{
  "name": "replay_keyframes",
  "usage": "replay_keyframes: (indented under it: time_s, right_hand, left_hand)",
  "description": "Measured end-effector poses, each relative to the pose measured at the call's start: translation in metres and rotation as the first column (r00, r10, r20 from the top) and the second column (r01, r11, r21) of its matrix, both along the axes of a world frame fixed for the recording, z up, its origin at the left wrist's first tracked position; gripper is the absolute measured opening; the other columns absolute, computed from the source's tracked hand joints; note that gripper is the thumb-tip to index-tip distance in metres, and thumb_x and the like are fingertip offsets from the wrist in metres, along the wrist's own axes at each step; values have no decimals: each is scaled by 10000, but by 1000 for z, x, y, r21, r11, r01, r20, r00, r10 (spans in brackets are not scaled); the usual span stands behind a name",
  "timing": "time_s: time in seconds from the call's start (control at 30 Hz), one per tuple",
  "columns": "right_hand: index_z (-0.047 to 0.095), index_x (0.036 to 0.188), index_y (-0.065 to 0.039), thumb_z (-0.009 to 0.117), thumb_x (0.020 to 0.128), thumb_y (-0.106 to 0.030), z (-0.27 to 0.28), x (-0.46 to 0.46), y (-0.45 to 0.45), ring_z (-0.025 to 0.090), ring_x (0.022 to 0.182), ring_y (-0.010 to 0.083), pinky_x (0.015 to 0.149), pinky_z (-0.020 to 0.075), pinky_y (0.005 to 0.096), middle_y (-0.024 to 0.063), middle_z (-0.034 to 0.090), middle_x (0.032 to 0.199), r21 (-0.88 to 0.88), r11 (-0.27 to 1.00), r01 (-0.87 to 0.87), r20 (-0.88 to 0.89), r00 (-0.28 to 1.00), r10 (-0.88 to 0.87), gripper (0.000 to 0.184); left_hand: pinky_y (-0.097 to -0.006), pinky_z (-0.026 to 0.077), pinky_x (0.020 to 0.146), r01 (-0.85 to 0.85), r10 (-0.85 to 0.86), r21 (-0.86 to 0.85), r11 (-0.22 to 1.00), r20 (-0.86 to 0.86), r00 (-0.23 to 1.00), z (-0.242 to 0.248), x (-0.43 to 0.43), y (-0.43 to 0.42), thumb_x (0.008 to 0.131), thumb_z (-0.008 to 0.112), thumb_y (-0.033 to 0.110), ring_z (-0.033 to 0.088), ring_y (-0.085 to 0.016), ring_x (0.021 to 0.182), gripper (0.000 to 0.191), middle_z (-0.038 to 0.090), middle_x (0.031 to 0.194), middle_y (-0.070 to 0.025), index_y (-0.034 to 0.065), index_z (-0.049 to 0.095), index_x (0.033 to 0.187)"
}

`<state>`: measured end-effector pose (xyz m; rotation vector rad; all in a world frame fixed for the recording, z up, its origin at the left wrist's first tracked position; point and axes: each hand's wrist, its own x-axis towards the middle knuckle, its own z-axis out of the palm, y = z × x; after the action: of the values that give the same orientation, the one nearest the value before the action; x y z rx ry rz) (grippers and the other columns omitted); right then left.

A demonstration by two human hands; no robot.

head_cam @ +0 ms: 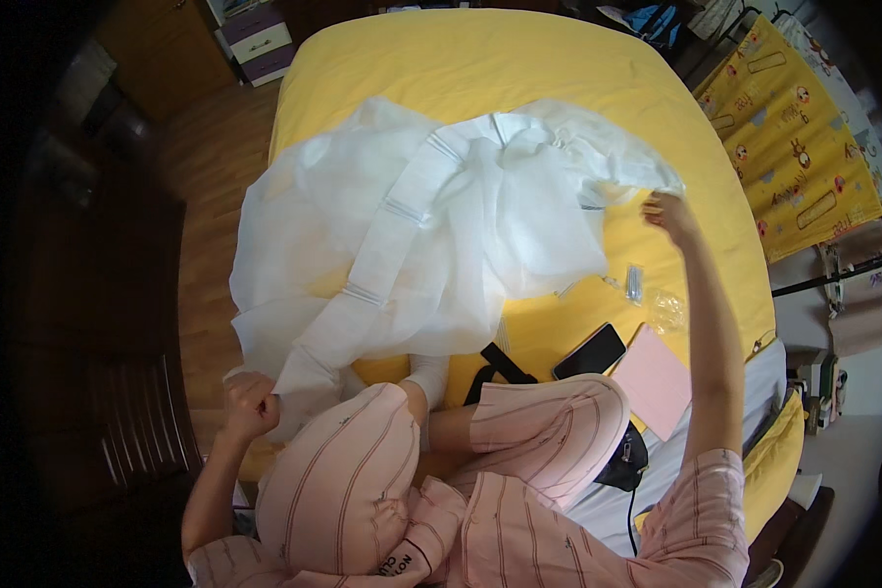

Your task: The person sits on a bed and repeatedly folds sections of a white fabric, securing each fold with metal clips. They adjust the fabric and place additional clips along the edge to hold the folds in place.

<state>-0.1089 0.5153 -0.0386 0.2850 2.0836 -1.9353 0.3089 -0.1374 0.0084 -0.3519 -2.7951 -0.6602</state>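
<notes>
A sheer white curtain point(456, 235) lies bunched across the bed. Its opaque heading band point(400, 206) runs diagonally over the top, with clusters of metal hooks or prongs point(404, 209) along it. My left hand point(251, 403) is closed on the near end of the curtain, left of my knee. At the far right, my right hand point(667, 217) holds the other end, arm stretched out. The band between them curves over the gathered fabric. A small bundle of metal rods or hooks point(634, 284) rests on the bed below my right hand.
Right of my crossed legs lie a black smartphone point(590, 351), a pink tablet case point(654, 382), crumpled clear plastic point(667, 312) and a black strap point(506, 364). The yellow bed sheet point(478, 51) extends beyond the curtain. A rack with a patterned yellow cloth point(794, 140) stands at the right.
</notes>
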Motion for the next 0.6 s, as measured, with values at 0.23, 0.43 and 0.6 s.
replay_keyframes:
  time_s: [0.23,0.43,0.6]
  right_hand:
    - [499,1167,96,652,818,-406,-74,114,-129,609,972,394,863,463,459,235,630,1057,790,609,-71,-250,869,427,630]
    - [608,949,103,597,840,-309,-17,59,-176,620,939,407,794,478,447,312,617,983,794,582,-177,-98,907,409,427]
    - [587,930,13,516,840,-113,122,-52,-158,548,650,156,556,457,303,66,602,786,-5,962,273,-605,765,-220,171]
  left_hand:
    - [-301,343,465,-333,268,260,906,256,929,-32,22,-19,712,453,-30,449,-202,489,87,441,548,-103,-21,536,688]
    - [-224,384,568,-587,140,647,487,605,783,-34,3,-12,789,533,47,476,-83,639,173,561,743,16,-19,626,918]
    - [-245,440,685,-646,93,330,689,843,530,-12,-15,11,859,610,204,537,-98,744,270,607,850,-6,-9,626,1024]
